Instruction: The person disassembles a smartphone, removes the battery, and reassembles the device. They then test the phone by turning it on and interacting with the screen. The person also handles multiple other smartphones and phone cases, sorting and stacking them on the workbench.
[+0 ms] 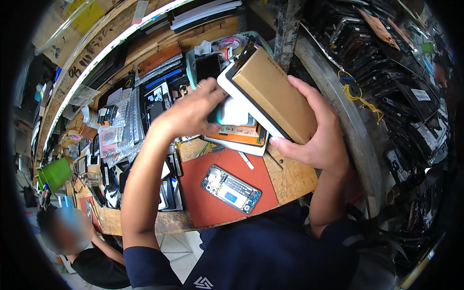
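My right hand (314, 128) grips a brown cardboard box (275, 92), fingers on its far right side and thumb at its near edge. A flat white piece with a dark edge (251, 108) lies tilted against the box's left side. My left hand (195, 108) is over the pile just left of it, thumb and fingers apart; some fingertips are hidden. Below that hand are a white and teal item (233, 112) and an orange-framed panel (246, 133). Nearer me, an opened phone (231, 189) with its battery and boards exposed lies on a red mat (195, 205).
Bubble-wrapped parts (121, 128) and stacked phone parts crowd the bench's left side. A teal bin (191, 72) stands behind my left hand. Piled dark phone parts (357, 72) fill the right, beyond a grey beam (333, 82). Another person (99, 263) sits at lower left.
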A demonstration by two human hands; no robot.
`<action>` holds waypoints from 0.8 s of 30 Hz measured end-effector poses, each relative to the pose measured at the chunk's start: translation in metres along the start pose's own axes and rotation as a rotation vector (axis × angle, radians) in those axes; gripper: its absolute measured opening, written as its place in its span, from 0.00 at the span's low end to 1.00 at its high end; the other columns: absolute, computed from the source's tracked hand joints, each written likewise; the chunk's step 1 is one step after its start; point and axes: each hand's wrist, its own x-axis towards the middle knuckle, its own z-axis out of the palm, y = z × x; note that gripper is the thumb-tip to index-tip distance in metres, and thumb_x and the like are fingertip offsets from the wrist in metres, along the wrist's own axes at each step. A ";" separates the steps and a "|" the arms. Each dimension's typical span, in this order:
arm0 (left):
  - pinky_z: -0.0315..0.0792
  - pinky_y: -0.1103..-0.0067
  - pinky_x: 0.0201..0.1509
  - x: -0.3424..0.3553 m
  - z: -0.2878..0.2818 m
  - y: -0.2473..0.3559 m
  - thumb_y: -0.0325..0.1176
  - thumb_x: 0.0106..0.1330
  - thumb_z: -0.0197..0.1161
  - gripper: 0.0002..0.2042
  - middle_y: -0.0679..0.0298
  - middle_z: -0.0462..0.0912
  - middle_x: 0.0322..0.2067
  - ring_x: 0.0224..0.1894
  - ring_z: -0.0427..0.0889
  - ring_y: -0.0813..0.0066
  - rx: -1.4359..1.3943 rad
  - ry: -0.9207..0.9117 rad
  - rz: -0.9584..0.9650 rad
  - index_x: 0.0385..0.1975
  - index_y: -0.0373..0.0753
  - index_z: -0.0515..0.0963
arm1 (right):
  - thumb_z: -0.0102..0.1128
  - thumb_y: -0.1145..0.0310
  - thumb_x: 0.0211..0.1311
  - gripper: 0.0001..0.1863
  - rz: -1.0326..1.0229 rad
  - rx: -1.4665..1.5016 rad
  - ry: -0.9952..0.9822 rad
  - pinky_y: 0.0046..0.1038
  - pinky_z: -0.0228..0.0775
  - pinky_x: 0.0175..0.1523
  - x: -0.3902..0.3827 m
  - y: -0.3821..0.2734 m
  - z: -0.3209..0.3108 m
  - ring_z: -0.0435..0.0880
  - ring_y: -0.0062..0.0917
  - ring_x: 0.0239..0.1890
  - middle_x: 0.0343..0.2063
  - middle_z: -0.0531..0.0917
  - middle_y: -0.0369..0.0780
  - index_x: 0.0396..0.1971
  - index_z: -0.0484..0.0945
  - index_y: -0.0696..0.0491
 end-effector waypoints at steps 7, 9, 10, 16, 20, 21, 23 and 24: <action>0.73 0.62 0.72 0.013 -0.013 0.017 0.27 0.50 0.81 0.45 0.49 0.75 0.59 0.64 0.76 0.45 0.019 -0.067 0.017 0.73 0.33 0.68 | 0.85 0.65 0.43 0.52 0.032 0.002 0.015 0.40 0.75 0.68 -0.002 0.005 -0.001 0.84 0.44 0.64 0.60 0.82 0.52 0.73 0.71 0.58; 0.73 0.60 0.71 0.013 0.012 0.016 0.31 0.50 0.82 0.44 0.48 0.76 0.59 0.65 0.76 0.45 0.034 -0.124 0.086 0.71 0.33 0.70 | 0.85 0.65 0.43 0.52 0.027 0.008 0.002 0.40 0.75 0.68 0.000 0.004 0.001 0.84 0.44 0.63 0.61 0.82 0.52 0.73 0.71 0.58; 0.73 0.60 0.71 0.015 0.032 0.009 0.32 0.50 0.82 0.44 0.47 0.76 0.59 0.66 0.76 0.45 0.037 -0.134 0.148 0.70 0.33 0.70 | 0.85 0.65 0.43 0.52 0.032 0.004 -0.006 0.41 0.75 0.68 -0.001 0.004 0.001 0.84 0.44 0.63 0.61 0.82 0.52 0.73 0.70 0.58; 0.73 0.60 0.72 0.010 0.055 0.014 0.33 0.52 0.81 0.41 0.48 0.78 0.58 0.65 0.77 0.45 0.070 -0.113 0.139 0.69 0.32 0.72 | 0.86 0.64 0.43 0.53 0.021 -0.011 -0.018 0.42 0.75 0.68 -0.002 0.008 0.000 0.83 0.46 0.63 0.61 0.82 0.53 0.73 0.70 0.58; 0.76 0.62 0.69 0.013 0.052 0.024 0.33 0.51 0.81 0.41 0.49 0.78 0.58 0.62 0.81 0.48 0.146 -0.149 0.131 0.68 0.31 0.72 | 0.86 0.63 0.43 0.53 0.012 -0.064 -0.020 0.42 0.75 0.68 -0.001 0.009 -0.001 0.84 0.45 0.63 0.60 0.82 0.52 0.73 0.70 0.58; 0.76 0.62 0.68 0.013 0.053 0.025 0.33 0.51 0.82 0.41 0.49 0.78 0.57 0.62 0.81 0.48 0.161 -0.143 0.136 0.67 0.31 0.72 | 0.86 0.63 0.43 0.53 0.015 -0.060 -0.019 0.42 0.75 0.67 -0.001 0.009 0.000 0.84 0.45 0.63 0.60 0.82 0.52 0.73 0.70 0.58; 0.77 0.62 0.67 0.011 0.055 0.028 0.34 0.51 0.82 0.40 0.49 0.78 0.57 0.61 0.81 0.49 0.189 -0.135 0.144 0.67 0.32 0.73 | 0.86 0.63 0.43 0.53 0.026 -0.048 -0.018 0.42 0.76 0.67 -0.003 0.009 0.001 0.84 0.45 0.63 0.60 0.82 0.52 0.73 0.70 0.58; 0.77 0.62 0.67 0.011 0.055 0.027 0.34 0.51 0.82 0.40 0.49 0.78 0.56 0.61 0.81 0.49 0.195 -0.121 0.144 0.66 0.32 0.73 | 0.86 0.63 0.43 0.53 0.018 -0.049 -0.015 0.42 0.76 0.67 -0.002 0.009 0.001 0.84 0.45 0.63 0.60 0.82 0.52 0.73 0.70 0.58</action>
